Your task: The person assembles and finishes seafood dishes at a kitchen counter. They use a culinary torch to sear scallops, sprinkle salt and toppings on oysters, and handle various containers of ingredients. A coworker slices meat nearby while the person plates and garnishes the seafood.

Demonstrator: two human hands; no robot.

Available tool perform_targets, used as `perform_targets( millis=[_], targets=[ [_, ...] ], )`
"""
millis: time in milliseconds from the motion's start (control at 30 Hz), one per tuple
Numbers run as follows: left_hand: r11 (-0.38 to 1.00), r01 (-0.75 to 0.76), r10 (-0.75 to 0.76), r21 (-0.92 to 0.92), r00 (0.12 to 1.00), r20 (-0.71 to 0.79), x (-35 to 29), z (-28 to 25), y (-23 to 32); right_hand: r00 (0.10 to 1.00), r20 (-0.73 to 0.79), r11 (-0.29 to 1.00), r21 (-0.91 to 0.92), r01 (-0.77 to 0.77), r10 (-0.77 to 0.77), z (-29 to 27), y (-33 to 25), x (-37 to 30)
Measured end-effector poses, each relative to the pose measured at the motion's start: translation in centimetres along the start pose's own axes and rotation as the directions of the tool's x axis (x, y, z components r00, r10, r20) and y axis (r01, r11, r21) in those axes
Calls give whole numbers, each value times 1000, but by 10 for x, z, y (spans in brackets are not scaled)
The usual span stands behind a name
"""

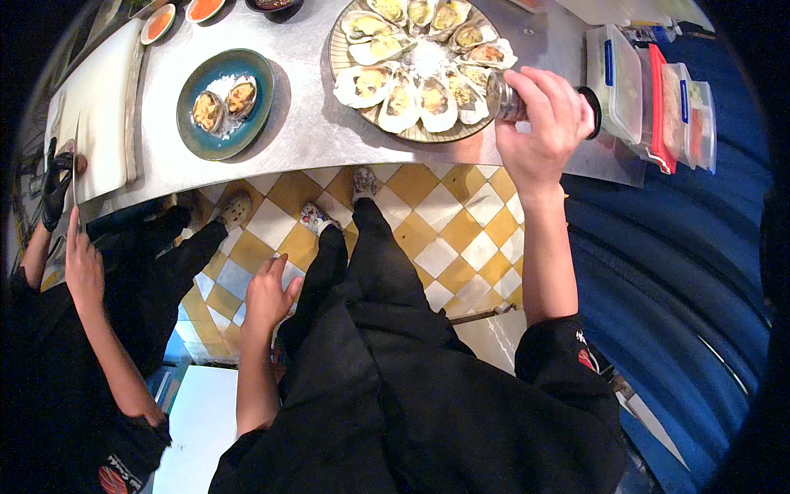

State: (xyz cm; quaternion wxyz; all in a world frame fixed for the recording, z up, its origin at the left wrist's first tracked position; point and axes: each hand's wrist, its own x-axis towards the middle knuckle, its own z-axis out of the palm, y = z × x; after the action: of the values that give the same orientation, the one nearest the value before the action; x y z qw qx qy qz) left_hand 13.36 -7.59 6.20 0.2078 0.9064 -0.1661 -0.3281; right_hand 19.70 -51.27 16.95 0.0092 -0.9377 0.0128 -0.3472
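Observation:
My right hand point(543, 119) is closed round a small glass spice shaker point(504, 97) with a dark end. It lies tilted over the right rim of a large ribbed plate point(341, 53). Topped oysters in their shells point(434, 100) ring that plate, around a white mound point(428, 58) in the middle. My left hand point(270, 292) hangs below the counter edge, fingers loosely apart, holding nothing. Left of the large plate, a teal plate point(193, 138) bears two topped oysters point(240, 97) on white grains.
Lidded plastic containers point(617, 82) line the counter's right end, one with a red lid point(658, 107). Sauce bowls point(158, 25) stand at the back left. Beside me a co-worker's gloved hand point(56, 185) and bare hand point(84, 267) work with a knife point(76, 165) at a white cutting board point(103, 107).

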Motion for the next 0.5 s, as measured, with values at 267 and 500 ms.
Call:
perform_targets(
  millis=[267,500],
  targets=[
    [1000,-5,5,-3,1000,-19,0,0,-5,998,43,999,30,40,-42,18,-17,-3],
    [1000,10,-10,28,1000,17,-12,6,-14,997,-21,997,22,76,-76,13,-27,-10]
  ],
)
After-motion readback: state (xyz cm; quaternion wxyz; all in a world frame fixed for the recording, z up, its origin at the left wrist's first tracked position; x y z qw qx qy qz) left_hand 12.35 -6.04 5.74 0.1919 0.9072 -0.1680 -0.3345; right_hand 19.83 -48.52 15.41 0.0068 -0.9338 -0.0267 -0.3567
